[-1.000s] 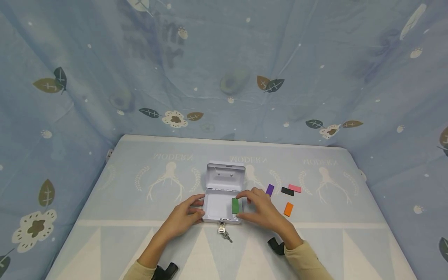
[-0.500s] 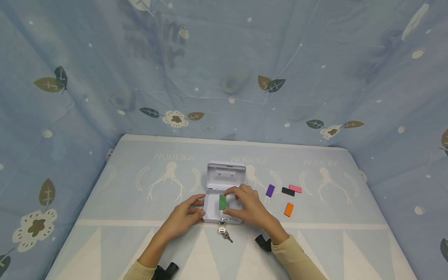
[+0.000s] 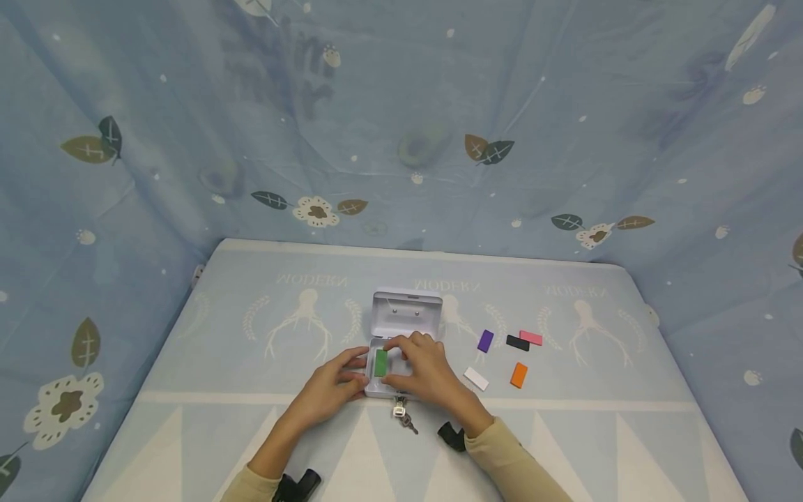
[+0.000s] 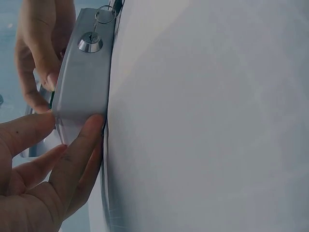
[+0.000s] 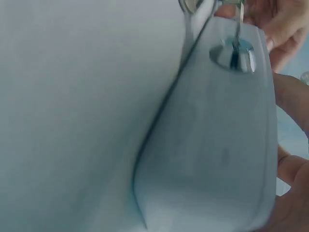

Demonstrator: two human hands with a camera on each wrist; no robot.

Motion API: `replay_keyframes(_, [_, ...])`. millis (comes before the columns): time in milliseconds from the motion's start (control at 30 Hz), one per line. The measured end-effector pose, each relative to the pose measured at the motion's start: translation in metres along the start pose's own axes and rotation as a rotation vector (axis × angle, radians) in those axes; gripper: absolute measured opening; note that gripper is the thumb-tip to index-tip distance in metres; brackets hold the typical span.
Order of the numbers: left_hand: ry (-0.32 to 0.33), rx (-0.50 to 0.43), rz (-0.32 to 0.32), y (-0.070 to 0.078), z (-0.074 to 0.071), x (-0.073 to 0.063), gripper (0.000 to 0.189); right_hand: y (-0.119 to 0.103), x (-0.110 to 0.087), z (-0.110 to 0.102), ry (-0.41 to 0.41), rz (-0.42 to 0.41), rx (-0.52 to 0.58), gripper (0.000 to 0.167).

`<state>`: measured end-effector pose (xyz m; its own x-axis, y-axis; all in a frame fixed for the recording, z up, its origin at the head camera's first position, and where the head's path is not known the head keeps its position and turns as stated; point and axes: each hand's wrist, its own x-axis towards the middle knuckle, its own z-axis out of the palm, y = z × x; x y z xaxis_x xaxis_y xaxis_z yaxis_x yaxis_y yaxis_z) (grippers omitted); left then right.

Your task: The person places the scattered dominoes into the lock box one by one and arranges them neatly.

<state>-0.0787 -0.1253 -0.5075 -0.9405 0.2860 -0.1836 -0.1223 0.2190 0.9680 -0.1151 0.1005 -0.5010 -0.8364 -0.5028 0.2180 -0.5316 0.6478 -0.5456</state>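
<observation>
- The right hand (image 3: 428, 366) pinches one green block (image 3: 380, 363), low in the middle of the frame. The block sits between the fingertips, with the thumb at its near end and a finger at its far end.
- The green block is inside the open box (image 3: 406, 321), on its left side. I cannot tell if it touches the bottom.
- The left hand (image 3: 329, 383) is not closed. Its fingers rest on the box's left side.
- There are two hands, one box and six blocks, each a different color.
- Five blocks lie on the table (image 3: 213, 362), right of the middle: one purple block (image 3: 485, 341), one black block (image 3: 517, 343), one pink block (image 3: 530, 338), one orange block (image 3: 518, 375) and one white block (image 3: 476, 378).
- One lock (image 4: 90, 43) is on the box's front.
</observation>
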Motion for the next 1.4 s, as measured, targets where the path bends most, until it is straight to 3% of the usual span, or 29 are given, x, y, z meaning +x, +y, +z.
replay_keyframes(867, [-0.032, -0.014, 0.019, 0.001, -0.002, -0.002, 0.056, -0.016, 0.011, 0.017, -0.168, 0.127, -0.204, 0.048])
replay_keyframes(1133, [-0.026, 0.01, 0.005, 0.001, -0.002, 0.0, 0.056, -0.013, 0.015, 0.019, -0.193, 0.078, -0.17, 0.048])
replay_keyframes(1400, [-0.022, 0.03, 0.003, 0.0, -0.001, 0.001, 0.055, -0.014, 0.016, 0.019, -0.2, 0.096, -0.135, 0.049])
